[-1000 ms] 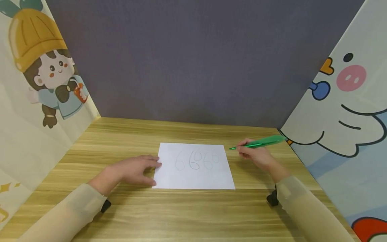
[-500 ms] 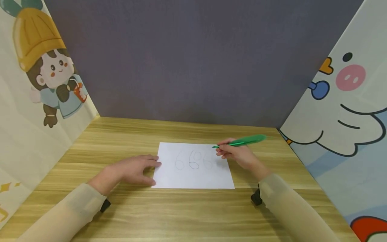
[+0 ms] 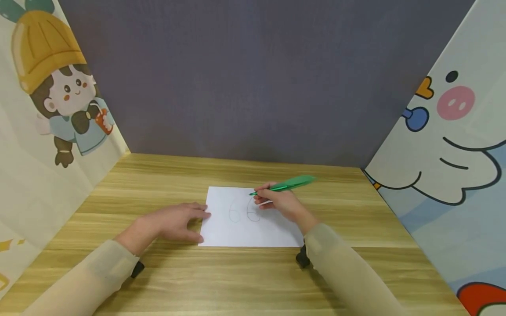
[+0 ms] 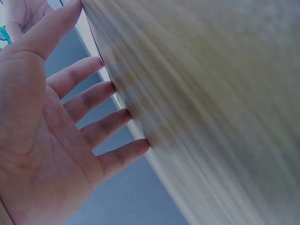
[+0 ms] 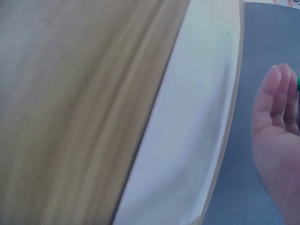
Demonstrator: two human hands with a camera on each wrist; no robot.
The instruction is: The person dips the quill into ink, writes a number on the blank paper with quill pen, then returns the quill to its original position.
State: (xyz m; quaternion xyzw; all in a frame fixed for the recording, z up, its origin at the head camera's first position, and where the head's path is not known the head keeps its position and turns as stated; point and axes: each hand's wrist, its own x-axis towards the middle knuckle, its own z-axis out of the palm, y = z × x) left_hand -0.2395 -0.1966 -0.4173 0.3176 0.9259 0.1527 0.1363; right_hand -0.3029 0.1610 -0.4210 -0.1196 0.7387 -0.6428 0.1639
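Observation:
A white sheet of paper (image 3: 229, 237) lies on the wooden table, with grey numeral sixes drawn on it. One large six is darker than the faint one to its left. My left hand (image 3: 174, 223) touches the sheet's left edge, fingers spread; the left wrist view shows the palm of that hand (image 4: 56, 136) and its fingertips down at the surface. Between thumb and fingers my right hand (image 3: 283, 204) pinches a green feather-shaped pen (image 3: 294, 182). The pen's tip is at the top of the darker six; whether it touches the paper I cannot tell. My right hand hides the numerals further right.
The wooden table (image 3: 205, 281) extends around the sheet. A dark grey panel (image 3: 253, 87) stands behind it. Cartoon-printed walls flank both sides, one with a yellow-hatted figure (image 3: 77, 101), the other with a white pig-nosed character (image 3: 454, 140).
My right hand has moved left with the pen, from beside the sheet's right edge to over its middle, covering the right-hand numerals. My left hand has stayed in place.

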